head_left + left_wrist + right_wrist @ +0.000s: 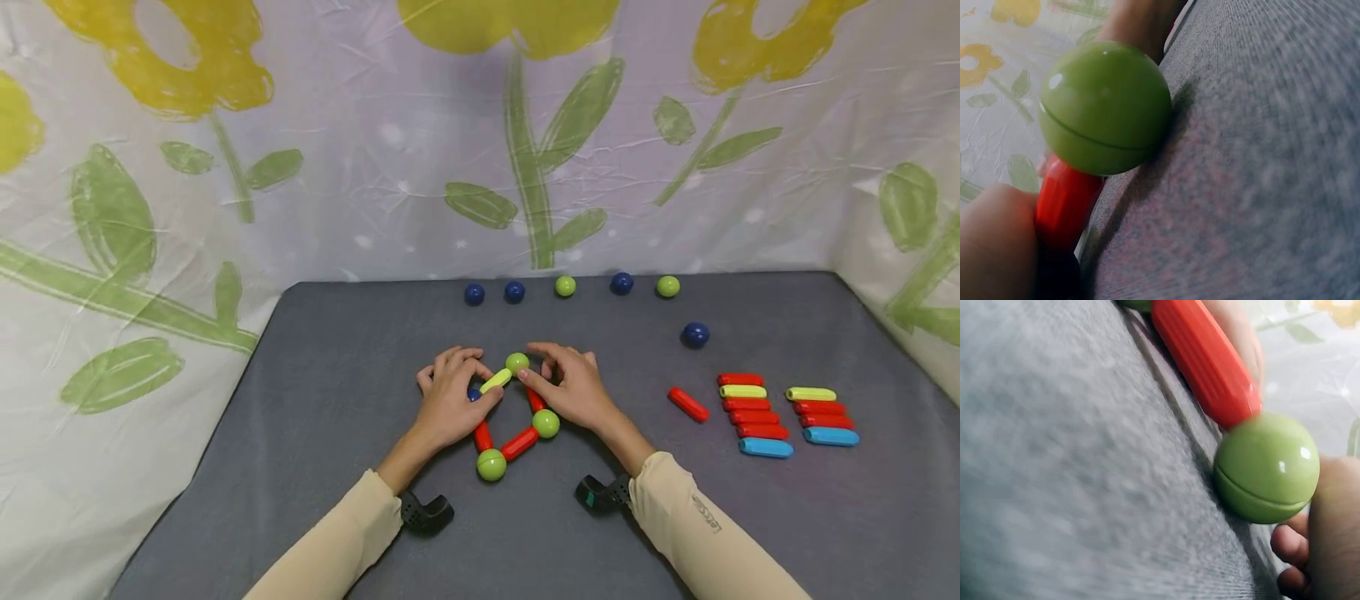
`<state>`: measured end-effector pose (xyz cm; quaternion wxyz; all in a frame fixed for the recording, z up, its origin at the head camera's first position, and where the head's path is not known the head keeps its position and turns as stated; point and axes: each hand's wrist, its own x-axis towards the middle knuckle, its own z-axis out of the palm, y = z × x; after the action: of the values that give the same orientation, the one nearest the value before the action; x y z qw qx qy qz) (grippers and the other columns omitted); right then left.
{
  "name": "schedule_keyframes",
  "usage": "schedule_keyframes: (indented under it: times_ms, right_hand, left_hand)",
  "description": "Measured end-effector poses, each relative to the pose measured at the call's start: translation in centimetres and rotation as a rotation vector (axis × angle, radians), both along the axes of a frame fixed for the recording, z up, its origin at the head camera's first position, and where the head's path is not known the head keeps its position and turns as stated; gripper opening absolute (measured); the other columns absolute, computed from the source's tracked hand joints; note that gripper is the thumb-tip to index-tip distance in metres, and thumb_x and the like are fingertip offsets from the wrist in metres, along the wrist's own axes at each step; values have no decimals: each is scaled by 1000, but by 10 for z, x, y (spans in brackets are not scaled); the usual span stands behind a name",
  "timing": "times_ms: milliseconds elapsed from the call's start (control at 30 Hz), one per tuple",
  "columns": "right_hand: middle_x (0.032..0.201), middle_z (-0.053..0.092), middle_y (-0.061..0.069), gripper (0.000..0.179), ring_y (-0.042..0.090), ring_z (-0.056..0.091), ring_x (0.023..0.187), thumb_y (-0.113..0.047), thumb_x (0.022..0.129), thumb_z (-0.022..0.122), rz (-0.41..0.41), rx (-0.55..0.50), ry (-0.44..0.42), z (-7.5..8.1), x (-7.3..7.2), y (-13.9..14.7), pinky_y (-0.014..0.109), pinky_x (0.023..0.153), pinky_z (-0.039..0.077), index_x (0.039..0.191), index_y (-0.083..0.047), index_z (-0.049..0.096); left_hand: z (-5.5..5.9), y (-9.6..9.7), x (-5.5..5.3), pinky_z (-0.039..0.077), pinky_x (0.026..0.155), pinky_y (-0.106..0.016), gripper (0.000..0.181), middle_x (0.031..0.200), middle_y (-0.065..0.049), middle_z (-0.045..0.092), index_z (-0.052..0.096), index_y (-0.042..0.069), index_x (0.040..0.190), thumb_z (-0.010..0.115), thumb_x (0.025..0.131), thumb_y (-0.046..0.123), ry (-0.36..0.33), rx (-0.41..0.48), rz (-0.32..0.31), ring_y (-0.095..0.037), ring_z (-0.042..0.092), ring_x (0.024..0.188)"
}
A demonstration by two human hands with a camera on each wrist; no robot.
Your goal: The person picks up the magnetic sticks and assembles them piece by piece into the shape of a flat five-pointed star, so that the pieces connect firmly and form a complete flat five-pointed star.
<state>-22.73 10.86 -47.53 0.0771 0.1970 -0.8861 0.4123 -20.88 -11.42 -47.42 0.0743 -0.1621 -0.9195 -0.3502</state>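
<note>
My left hand [452,400] pinches a short yellow rod [496,381] between thumb and fingers. One end of the rod meets a green ball [517,362], gripped by the thumb and index finger of my right hand [576,390]. A blue ball [473,395] shows partly beneath the left fingers. These belong to a ring-shaped frame on the table, with red rods [519,443] joined to a green ball [491,465] at the front and another green ball [546,423] at the right. In the right wrist view, a red rod [1207,362] runs into a green ball [1267,467].
Loose blue balls [621,283] and green balls [667,287] line the grey table's [337,358] back edge. Another blue ball [695,335] sits right of my hands. Farther right lie a single red rod [688,404] and two columns of red, yellow and blue rods [766,448].
</note>
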Motion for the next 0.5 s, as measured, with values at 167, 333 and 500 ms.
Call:
schedule_keyframes:
  times_ms: [167, 333, 500]
  right_hand:
    - [63, 56, -6, 52, 7, 48, 55, -32, 93, 74, 15, -43, -35, 2, 8, 3, 38, 87, 27, 135, -4, 62]
    - [66, 57, -10, 53, 3, 49, 59, -31, 91, 75, 54, -21, -20, 2, 14, 4, 37, 85, 25, 136, -6, 61]
    - [69, 54, -8, 52, 3, 47, 58, -23, 89, 75, 70, -16, -11, 0, 19, 3, 37, 82, 23, 137, -7, 61]
  left_hand:
    - [1, 2, 0, 13, 107, -61, 20, 146, -12, 55, 67, 16, 101, 68, 93, 35, -1, -1, 28, -36, 33, 144]
    - [2, 2, 1, 14, 108, -61, 21, 146, -12, 55, 65, 15, 101, 68, 93, 34, -9, -13, 82, -36, 33, 144]
    - [2, 1, 1, 14, 108, -62, 22, 145, -13, 55, 66, 13, 103, 68, 93, 33, -11, -14, 124, -37, 34, 144]
